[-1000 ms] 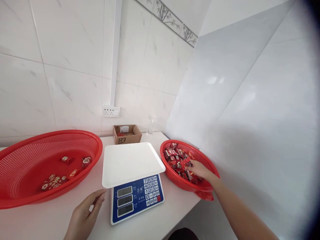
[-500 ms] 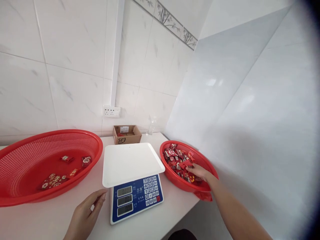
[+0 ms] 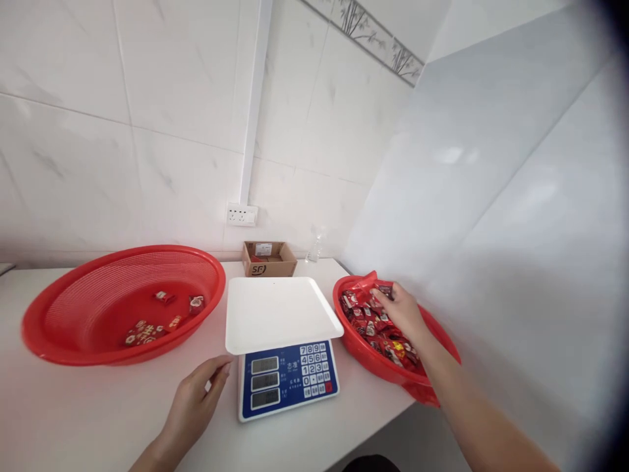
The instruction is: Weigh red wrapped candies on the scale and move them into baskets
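Note:
My right hand (image 3: 400, 308) is closed on red wrapped snack packets (image 3: 364, 287) at the far side of the right red basket (image 3: 363, 341). Many more red and dark packets (image 3: 366, 318) fill that basket below the hand. Beside the front left of a digital scale (image 3: 289, 380) is my left hand (image 3: 196, 396), thumb and fingertips brought together with nothing visible in them. The scale's white pan (image 3: 282, 314) carries nothing. To the left, a larger red basket (image 3: 122, 262) holds several red packets (image 3: 147, 331).
A small cardboard box (image 3: 269, 260) stands behind the scale, near the wall. Beside it is a clear plastic object (image 3: 314, 246). A power socket (image 3: 242, 214) is fixed to the tiled wall. The white table's (image 3: 358, 439) front edge slants along the lower right.
My right hand has moved from the middle of the right basket toward its far rim, lifting red packets. My left hand keeps its place by the scale. The view has shifted left.

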Demonstrator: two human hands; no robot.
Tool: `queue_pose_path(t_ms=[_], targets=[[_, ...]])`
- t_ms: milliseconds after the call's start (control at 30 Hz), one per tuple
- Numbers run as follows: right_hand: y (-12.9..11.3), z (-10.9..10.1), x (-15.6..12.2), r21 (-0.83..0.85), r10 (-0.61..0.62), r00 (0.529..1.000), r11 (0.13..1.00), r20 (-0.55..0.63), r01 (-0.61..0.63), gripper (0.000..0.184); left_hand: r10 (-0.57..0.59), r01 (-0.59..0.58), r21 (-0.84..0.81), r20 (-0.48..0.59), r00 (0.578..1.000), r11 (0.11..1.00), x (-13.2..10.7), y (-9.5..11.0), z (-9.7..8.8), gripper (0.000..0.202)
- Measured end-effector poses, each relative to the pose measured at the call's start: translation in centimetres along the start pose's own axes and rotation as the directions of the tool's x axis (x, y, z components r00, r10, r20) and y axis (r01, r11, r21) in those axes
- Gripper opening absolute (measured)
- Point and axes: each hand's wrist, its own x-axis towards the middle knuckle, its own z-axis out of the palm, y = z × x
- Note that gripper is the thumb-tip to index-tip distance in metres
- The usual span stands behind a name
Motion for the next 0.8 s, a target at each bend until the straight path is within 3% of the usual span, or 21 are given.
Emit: queue_pose_path(t_ms=[133, 267, 333, 433, 567, 667, 800], targets=[[-6.5, 4.7, -3.3, 0.136, -0.160, 0.987, 0.978, 0.026, 0.156, 0.030, -0.015, 0.015, 0.012, 0.017, 1.000, 1.000, 0.0, 0.1, 0.0, 0.024], [-10.6, 7.1, -5.8, 0.111, -0.314, 0.888, 0.949, 0.337, 0.294, 0.020, -0.080, 0.080, -0.005, -0.009, 0.997, 0.997, 0.2, -0.1, -0.3, 0.024], [-11.8, 7.0, -5.7, 0.144, -0.323, 0.856, 0.946, 0.403, 0.290, 0.018, -0.119, 0.118, -0.030, -0.023, 0.993, 0.993, 0.3, -0.1, -0.6, 0.024], [-13.3, 6.6, -4.6, 0.371, -0.266, 0.869, 0.923, 0.418, 0.105, 0.024, -0.142, 0.141, -0.055, -0.021, 0.990, 0.988, 0.3, 0.0, -0.7, 0.024], [-14.7, 8.6, -3.9, 0.657, -0.180, 0.866, 0.726, 0.466, -0.202, 0.031, -0.117, 0.118, -0.058, 0.017, 0.993, 0.991, 0.1, 0.1, -0.5, 0.023], [-14.8, 11.3, -4.2, 0.682, -0.149, 0.821, 0.647, 0.552, -0.341, 0.028, -0.117, 0.118, -0.049, 0.022, 0.993, 0.992, 0.1, 0.1, -0.4, 0.023], [-14.7, 12.9, -3.9, 0.610, -0.128, 0.751, 0.677, 0.648, -0.412, 0.021, -0.124, 0.124, -0.043, 0.018, 0.992, 0.991, 0.2, 0.1, -0.6, 0.023]])
